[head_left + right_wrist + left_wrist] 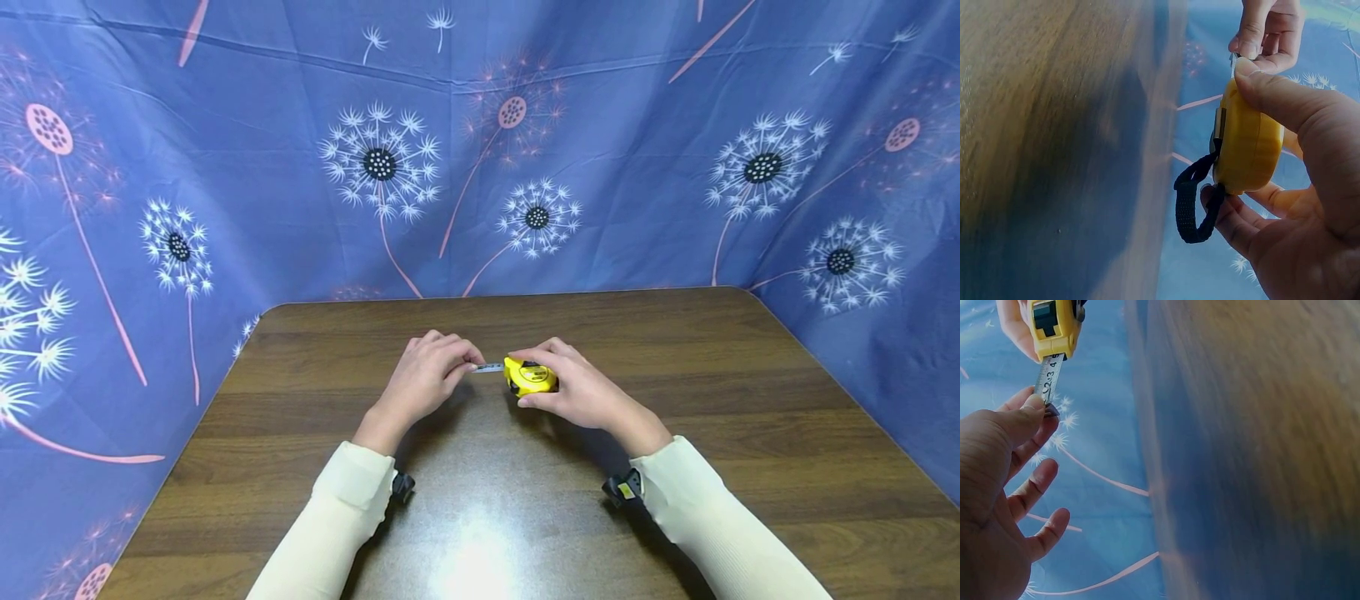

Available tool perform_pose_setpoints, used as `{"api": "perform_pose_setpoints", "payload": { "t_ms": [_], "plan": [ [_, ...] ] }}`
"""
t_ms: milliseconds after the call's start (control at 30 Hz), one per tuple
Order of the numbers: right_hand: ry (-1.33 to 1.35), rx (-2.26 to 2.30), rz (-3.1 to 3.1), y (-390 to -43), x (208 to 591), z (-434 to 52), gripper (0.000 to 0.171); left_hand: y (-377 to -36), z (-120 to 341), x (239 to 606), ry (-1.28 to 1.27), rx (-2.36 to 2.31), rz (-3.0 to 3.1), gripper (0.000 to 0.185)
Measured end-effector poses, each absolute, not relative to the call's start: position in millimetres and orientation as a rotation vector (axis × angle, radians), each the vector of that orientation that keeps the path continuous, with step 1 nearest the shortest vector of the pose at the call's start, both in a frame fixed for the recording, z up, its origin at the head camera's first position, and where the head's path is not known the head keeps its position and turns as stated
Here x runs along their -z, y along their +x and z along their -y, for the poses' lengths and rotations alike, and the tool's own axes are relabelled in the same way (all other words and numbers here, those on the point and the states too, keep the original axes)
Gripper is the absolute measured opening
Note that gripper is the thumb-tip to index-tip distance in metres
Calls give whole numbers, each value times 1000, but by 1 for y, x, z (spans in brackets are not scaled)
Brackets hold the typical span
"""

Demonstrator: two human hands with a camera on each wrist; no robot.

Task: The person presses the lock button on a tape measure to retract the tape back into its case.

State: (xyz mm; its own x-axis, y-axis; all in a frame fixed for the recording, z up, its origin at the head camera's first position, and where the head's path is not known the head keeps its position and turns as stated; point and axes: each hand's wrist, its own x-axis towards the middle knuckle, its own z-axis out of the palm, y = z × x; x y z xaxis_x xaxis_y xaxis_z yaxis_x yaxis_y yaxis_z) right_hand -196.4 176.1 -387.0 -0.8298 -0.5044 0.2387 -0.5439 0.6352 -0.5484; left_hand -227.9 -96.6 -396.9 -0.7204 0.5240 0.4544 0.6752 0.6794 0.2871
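Over the middle of the table, my right hand (581, 385) grips a yellow tape measure (531, 377) between thumb and fingers. A short length of its blade (490, 367) is drawn out to the left. My left hand (431, 371) pinches the blade's end between thumb and forefinger. Low numbers show on the blade (1049, 378) in the left wrist view, and the other fingers of that hand are spread apart. From the case (1250, 144) in the right wrist view hangs a black wrist strap (1192, 209).
A brown wood-grain table (300, 467) lies under both hands, with a bright glare spot near its front. Blue cloth (465, 167) printed with dandelions hangs behind it and on both sides. Each wrist wears a small black camera (621, 488) at the sleeve cuff.
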Motion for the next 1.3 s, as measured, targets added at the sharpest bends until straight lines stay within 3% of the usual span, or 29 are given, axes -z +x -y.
{"api": "perform_pose_setpoints", "payload": {
  "t_ms": [1300],
  "plan": [
    [917, -955, 2782, -193, 388, -172, 66, -226, 83, 401, -947, 626, 2571, 9]
  ]
}}
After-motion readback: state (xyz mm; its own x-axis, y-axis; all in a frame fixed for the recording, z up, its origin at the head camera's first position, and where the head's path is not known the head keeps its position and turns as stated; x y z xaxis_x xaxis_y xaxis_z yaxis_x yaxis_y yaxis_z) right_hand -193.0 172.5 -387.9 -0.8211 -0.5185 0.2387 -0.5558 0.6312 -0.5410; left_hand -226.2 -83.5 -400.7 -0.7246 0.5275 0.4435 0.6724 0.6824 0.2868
